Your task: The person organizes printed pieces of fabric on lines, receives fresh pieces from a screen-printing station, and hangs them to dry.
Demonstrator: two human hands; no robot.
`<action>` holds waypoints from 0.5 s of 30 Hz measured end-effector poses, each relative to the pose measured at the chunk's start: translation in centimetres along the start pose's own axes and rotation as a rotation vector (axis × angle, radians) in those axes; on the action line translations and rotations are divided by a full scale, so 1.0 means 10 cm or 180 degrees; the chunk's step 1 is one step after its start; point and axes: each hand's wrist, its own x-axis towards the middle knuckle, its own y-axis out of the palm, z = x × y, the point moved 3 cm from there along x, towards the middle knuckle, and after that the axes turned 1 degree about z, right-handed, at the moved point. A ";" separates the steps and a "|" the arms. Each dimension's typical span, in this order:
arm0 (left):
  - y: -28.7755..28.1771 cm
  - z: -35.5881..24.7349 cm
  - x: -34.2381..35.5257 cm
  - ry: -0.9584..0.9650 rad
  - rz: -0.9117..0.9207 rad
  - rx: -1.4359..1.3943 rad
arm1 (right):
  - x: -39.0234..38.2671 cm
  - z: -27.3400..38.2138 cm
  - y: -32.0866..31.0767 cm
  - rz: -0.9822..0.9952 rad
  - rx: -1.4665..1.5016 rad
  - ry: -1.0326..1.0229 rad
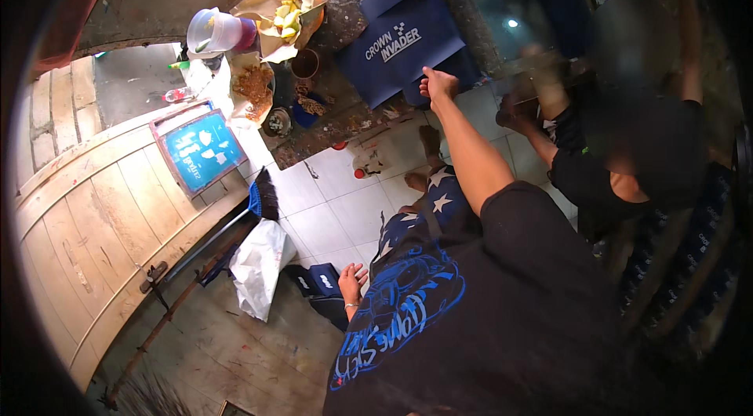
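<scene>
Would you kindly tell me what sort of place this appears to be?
Probably a small printing workshop: a paint-spattered table bears a dark blue piece with white printing, and a framed blue panel, perhaps a printing screen, is nearby.

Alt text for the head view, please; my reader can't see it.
Right hand, fingers curled, at the near edge of a navy printed sheet on a stained worktable; contact unclear. Left hand hangs low, loosely open. A co-worker is at the right.

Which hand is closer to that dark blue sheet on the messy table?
Right. The right hand is at the near edge of the dark blue sheet; the left hand is lower down, well away.
</scene>
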 end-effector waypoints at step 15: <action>-0.44 -0.37 0.88 0.1014 0.0815 0.1199 | -1.58 0.90 0.26 0.2140 0.0898 -0.1116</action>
